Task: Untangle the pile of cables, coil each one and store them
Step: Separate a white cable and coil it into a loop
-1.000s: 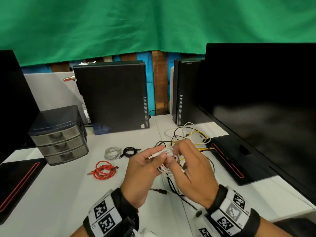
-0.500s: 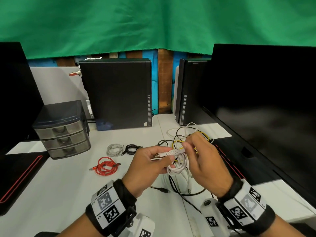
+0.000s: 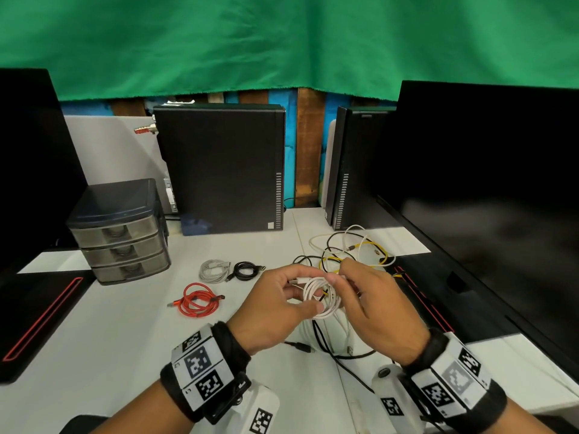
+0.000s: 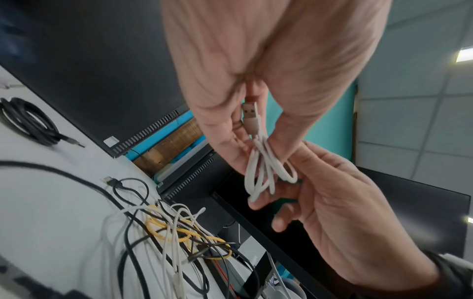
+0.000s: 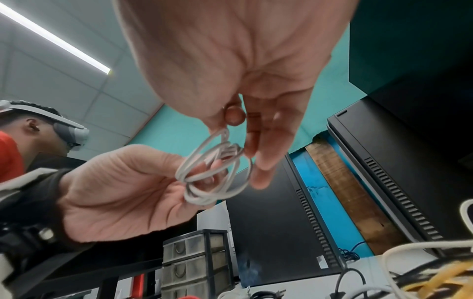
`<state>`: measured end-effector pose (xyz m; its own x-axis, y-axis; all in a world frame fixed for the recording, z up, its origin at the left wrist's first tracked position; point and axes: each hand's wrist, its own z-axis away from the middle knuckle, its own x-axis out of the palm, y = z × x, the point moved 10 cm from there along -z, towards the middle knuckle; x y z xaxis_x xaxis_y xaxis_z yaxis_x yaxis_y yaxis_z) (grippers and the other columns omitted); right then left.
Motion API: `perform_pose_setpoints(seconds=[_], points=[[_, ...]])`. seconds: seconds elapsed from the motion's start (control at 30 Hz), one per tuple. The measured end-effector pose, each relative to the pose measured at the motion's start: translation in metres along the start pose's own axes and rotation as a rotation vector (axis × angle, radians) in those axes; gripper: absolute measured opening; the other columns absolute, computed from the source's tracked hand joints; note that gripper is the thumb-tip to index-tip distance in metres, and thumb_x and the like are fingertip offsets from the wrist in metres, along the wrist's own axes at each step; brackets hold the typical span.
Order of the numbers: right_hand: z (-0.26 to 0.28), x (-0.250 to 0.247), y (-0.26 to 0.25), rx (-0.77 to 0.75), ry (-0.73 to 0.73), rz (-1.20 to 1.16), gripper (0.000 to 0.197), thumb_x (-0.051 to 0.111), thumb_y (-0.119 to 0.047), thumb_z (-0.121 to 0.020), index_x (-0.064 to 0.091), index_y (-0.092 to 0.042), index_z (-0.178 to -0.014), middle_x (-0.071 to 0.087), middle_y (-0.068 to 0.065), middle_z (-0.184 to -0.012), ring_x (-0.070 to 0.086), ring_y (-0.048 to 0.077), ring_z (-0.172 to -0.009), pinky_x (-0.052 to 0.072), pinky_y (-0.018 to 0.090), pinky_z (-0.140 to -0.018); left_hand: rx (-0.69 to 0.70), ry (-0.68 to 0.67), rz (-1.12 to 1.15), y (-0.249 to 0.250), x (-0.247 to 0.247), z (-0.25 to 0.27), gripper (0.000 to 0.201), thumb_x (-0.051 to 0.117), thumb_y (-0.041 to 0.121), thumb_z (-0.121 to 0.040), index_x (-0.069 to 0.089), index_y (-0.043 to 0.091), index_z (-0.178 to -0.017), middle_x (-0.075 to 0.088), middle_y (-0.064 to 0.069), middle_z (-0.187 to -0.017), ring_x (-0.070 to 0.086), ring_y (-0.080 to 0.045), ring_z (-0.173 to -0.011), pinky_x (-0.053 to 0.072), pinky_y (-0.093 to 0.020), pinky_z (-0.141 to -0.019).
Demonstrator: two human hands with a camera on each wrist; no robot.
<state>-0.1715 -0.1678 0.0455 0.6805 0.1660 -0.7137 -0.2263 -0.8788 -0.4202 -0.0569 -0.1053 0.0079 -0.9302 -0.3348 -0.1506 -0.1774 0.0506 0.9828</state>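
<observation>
Both hands met above the desk (image 3: 94, 324): the left hand (image 3: 272, 308) pinched the white cable coil (image 3: 322, 296), loops hanging downward, while the right hand (image 3: 372, 305) pinched its far side; beyond lay the tangled pile (image 3: 351, 252), nearer the right.

Three coiled cables (image 3: 215, 270) on the desk, two hands (image 3: 275, 308), one three-drawer organizer (image 3: 122, 233), two computer towers (image 3: 222, 170).

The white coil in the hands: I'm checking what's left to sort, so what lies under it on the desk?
Under the white coil lie loose black and white cable runs, with a black plug end. Both hands cover part of them.
</observation>
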Motion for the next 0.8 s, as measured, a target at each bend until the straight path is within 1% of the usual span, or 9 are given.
perform_pose_setpoints(seconds=[0.1, 0.2, 0.33, 0.4, 0.47, 0.53, 0.63, 0.7, 0.8], points=[[0.000, -0.003, 0.004, 0.094, 0.009, -0.208, 0.032, 0.044, -0.042, -0.104, 0.047, -0.022, -0.079, 0.065, -0.001, -0.062, 0.062, 0.015, -0.054, 0.051, 0.038, -0.050, 0.024, -0.012, -0.016, 0.005, -0.008, -0.002, 0.038, 0.075, -0.005, -0.082, 0.072, 0.023, -0.107, 0.076, 0.007, -0.096, 0.070, -0.011, -0.085, 0.055, -0.021, -0.076], [0.001, -0.007, 0.011, 0.210, 0.078, -0.406, 0.027, 0.047, -0.040, -0.101, 0.050, -0.023, -0.080, 0.068, 0.006, -0.068, 0.068, 0.019, -0.056, 0.056, 0.047, -0.051, 0.050, -0.020, -0.004, 0.008, -0.011, -0.003, 0.037, 0.076, -0.002, -0.082, 0.072, 0.025, -0.107, 0.076, 0.008, -0.096, 0.067, -0.007, -0.079, 0.055, -0.022, -0.075], [0.005, 0.013, 0.015, 0.306, -0.074, -0.392, 0.025, 0.065, -0.047, -0.091, 0.056, -0.026, -0.104, 0.068, -0.005, -0.105, 0.067, 0.007, -0.088, 0.055, 0.031, -0.067, 0.051, -0.002, 0.088, 0.006, -0.016, -0.006, 0.034, 0.075, -0.003, -0.083, 0.073, 0.018, -0.110, 0.076, -0.001, -0.099, 0.069, -0.014, -0.085, 0.060, -0.034, -0.076], [0.009, 0.033, 0.018, 0.448, -0.163, -0.610, 0.033, 0.074, -0.029, -0.088, 0.056, -0.022, -0.115, 0.073, 0.003, -0.104, 0.072, 0.018, -0.091, 0.060, 0.035, -0.069, 0.035, 0.008, 0.156, 0.003, -0.022, -0.009, 0.034, 0.072, -0.007, -0.085, 0.072, 0.014, -0.112, 0.076, -0.010, -0.102, 0.072, -0.022, -0.091, 0.061, -0.038, -0.078], [0.008, 0.038, 0.019, 0.543, -0.135, -0.814, 0.030, 0.070, -0.010, -0.091, 0.057, -0.006, -0.119, 0.074, 0.020, -0.093, 0.075, 0.030, -0.084, 0.060, 0.035, -0.061, 0.009, 0.024, 0.227, 0.001, -0.029, -0.012, 0.033, 0.069, -0.008, -0.085, 0.071, 0.012, -0.111, 0.076, -0.012, -0.099, 0.072, -0.023, -0.088, 0.060, -0.035, -0.076], [0.008, 0.035, 0.023, 0.602, -0.066, -0.893, 0.020, 0.064, -0.004, -0.094, 0.061, 0.002, -0.113, 0.073, 0.026, -0.088, 0.075, 0.031, -0.079, 0.060, 0.032, -0.059, -0.010, 0.030, 0.275, -0.001, -0.031, -0.013, 0.031, 0.070, -0.005, -0.085, 0.072, 0.013, -0.110, 0.076, -0.009, -0.099, 0.073, -0.022, -0.088, 0.061, -0.035, -0.078], [0.011, 0.032, 0.030, 0.640, 0.022, -0.881, 0.011, 0.059, -0.003, -0.098, 0.067, -0.001, -0.104, 0.076, 0.017, -0.084, 0.075, 0.029, -0.076, 0.059, 0.030, -0.058, -0.009, 0.022, 0.273, -0.002, -0.024, -0.010, 0.029, 0.072, 0.003, -0.085, 0.073, 0.013, -0.112, 0.076, -0.010, -0.106, 0.074, -0.026, -0.095, 0.060, -0.038, -0.083], [0.013, 0.030, 0.032, 0.616, 0.074, -0.823, 0.017, 0.055, -0.007, -0.101, 0.072, -0.006, -0.100, 0.077, 0.011, -0.083, 0.075, 0.026, -0.076, 0.059, 0.029, -0.058, -0.006, 0.041, 0.267, -0.003, -0.018, -0.009, 0.031, 0.074, 0.005, -0.084, 0.073, 0.014, -0.113, 0.077, -0.007, -0.106, 0.074, -0.027, -0.098, 0.060, -0.037, -0.085], [0.013, 0.026, 0.027, 0.539, 0.089, -0.784, 0.026, 0.050, -0.016, -0.104, 0.076, -0.015, -0.101, 0.076, 0.008, -0.088, 0.074, 0.024, -0.082, 0.060, 0.033, -0.061, 0.012, 0.134, 0.293, -0.005, -0.018, -0.008, 0.034, 0.079, 0.009, -0.079, 0.074, 0.016, -0.112, 0.078, -0.002, -0.103, 0.074, -0.021, -0.095, 0.060, -0.029, -0.077]])
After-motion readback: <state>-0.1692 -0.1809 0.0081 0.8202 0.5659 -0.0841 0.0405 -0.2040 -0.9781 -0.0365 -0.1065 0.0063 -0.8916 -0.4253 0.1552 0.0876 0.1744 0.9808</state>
